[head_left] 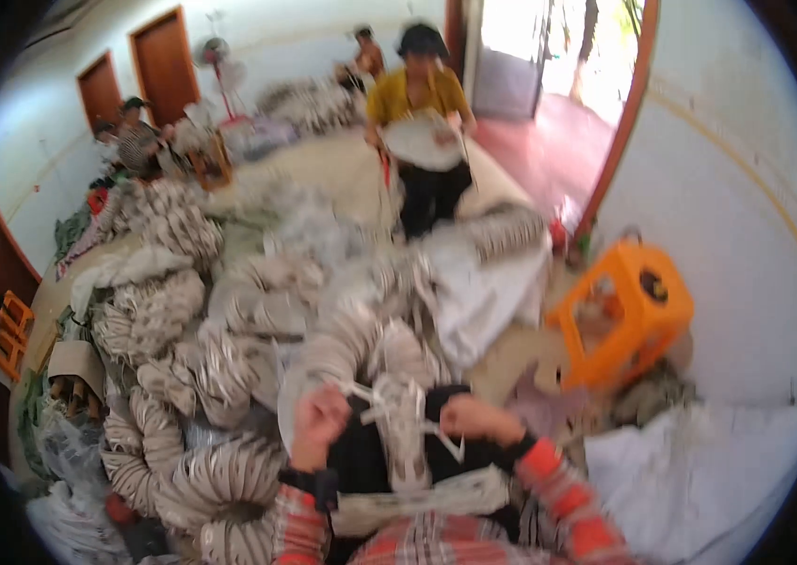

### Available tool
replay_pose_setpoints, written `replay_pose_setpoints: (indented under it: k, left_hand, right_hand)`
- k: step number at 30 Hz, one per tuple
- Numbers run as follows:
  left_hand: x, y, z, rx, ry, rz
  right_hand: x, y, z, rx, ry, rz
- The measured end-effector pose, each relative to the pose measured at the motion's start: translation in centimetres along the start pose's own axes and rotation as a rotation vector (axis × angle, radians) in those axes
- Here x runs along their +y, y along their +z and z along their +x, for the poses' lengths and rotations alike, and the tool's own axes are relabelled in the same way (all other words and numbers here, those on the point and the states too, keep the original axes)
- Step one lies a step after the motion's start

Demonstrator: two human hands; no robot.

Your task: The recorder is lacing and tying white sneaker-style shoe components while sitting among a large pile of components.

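A narrow bundle of stacked off-white pieces (405,424) stands between my knees, with a thin white strip (361,389) around its upper part. To its left, my left hand (320,419) is closed, and one end of the strip runs into its fingers. On the other side my right hand (481,421) is closed in a fist. Whatever its fingers hold is too blurred to make out. Just below the right fist, a loose white strip end (455,448) sticks out. A flat bunch of pale strips (422,502) lies across my lap.
Coiled stacks of beige pieces (219,476) cover the floor at left and ahead. An orange plastic stool (638,301) stands at right, near white sheeting (700,471). A person in a yellow top (417,94) holds a pale flat piece ahead; other people sit farther back.
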State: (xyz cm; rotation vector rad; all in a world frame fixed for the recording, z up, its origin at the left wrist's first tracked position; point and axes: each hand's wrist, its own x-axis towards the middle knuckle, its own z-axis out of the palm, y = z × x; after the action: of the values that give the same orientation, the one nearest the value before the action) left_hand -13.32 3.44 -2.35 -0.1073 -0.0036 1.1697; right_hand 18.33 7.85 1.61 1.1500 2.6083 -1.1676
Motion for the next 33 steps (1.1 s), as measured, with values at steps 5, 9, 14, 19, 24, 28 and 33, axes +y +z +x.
replay_pose_setpoints:
  k: [5,9,14,19,24,28,33]
  left_hand:
    - [4.6,6.3,-2.8,-0.038,0.569,-0.081]
    - [8.1,6.4,-4.9,0.001,0.568,0.027]
    - [15.6,11.6,-12.0,-0.164,0.844,0.254]
    - [15.4,11.5,-13.3,0.323,1.013,1.015]
    - [14.8,10.0,-13.7,0.945,1.248,1.572]
    - [6.5,5.6,-7.3,0.903,1.174,2.798]
    - [-5.7,1.3,0.4,0.051,0.421,2.435]
  right_hand:
    - [1.0,-1.1,-0.2,0.017,-0.291,0.372]
    - [1.0,0.5,-0.6,-0.089,-0.18,0.542]
    - [1.3,2.3,1.5,0.299,0.072,0.844]
    - [-0.3,3.7,3.8,0.277,0.093,0.691]
    - [-4.9,5.3,7.1,0.176,-0.022,0.236]
    - [-5.8,9.2,8.2,0.252,-0.178,0.085]
    - [-12.0,11.7,1.7,0.096,-0.57,0.012]
